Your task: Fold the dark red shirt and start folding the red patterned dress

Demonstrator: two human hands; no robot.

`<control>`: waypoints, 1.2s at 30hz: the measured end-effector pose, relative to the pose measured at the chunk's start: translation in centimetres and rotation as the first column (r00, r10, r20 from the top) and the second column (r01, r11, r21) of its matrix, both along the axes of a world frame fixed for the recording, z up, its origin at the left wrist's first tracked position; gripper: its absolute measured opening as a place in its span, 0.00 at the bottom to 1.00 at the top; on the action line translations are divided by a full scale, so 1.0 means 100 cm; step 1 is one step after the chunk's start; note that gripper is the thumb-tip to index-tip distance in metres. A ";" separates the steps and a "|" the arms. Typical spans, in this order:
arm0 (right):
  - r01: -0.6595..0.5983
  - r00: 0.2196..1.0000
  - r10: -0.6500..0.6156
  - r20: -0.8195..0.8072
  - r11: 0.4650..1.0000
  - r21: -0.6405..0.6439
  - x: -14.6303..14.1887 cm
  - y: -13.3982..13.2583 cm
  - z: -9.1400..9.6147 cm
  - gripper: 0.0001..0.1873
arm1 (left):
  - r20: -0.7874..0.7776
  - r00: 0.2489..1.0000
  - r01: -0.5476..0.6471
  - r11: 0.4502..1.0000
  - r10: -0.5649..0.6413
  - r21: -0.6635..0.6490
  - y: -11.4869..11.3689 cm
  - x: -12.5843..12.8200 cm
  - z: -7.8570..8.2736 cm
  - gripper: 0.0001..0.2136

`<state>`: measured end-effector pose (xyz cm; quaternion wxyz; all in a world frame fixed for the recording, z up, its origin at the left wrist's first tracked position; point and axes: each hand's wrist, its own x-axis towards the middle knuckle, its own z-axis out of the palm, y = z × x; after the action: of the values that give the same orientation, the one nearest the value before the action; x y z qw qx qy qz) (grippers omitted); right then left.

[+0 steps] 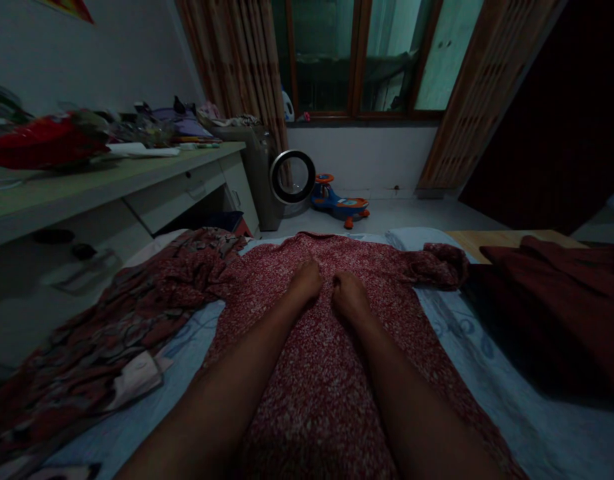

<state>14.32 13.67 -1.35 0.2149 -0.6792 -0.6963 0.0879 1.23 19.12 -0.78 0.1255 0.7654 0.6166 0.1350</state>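
Observation:
A red shirt (307, 380) with a white speckled pattern lies spread on the bed, its collar at the far end and its lower part running out of view towards me. My left hand (307, 281) is closed on the cloth of its upper front, left of the middle. Just to the right, a small gap away, my right hand (351, 295) is also closed at the cloth. The fingertips of both hands are mostly hidden. The right sleeve (439, 263) is bunched up; on the left the sleeve merges with other clothes.
Patterned clothes (121, 313) are heaped at the left on the light blue bedsheet (461, 327). Folded dark red clothes (561, 300) lie at the right. Beyond stand a cluttered desk (187, 160), a washing machine with its round door (293, 177) open, and a blue-orange ride-on toy (339, 200).

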 end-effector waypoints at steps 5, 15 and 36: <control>0.186 0.976 -0.174 0.129 0.979 -0.087 0.025 0.002 0.006 0.16 | -0.056 0.996 -0.081 0.989 0.074 -0.123 -0.036 0.019 -0.004 0.27; 0.359 0.922 -0.344 0.176 0.932 -0.058 0.052 0.006 -0.001 0.24 | -0.135 0.979 -0.159 0.987 0.155 -0.020 -0.058 0.035 -0.015 0.36; 0.115 0.982 -0.104 0.158 0.991 -0.064 0.051 0.130 0.051 0.18 | -0.061 0.998 0.003 0.975 0.010 0.223 -0.054 0.033 -0.012 0.25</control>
<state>19.41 26.69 3.78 0.1400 -0.7287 -0.6687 0.0484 4.54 13.68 -1.98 0.0196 0.7773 0.6025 0.1800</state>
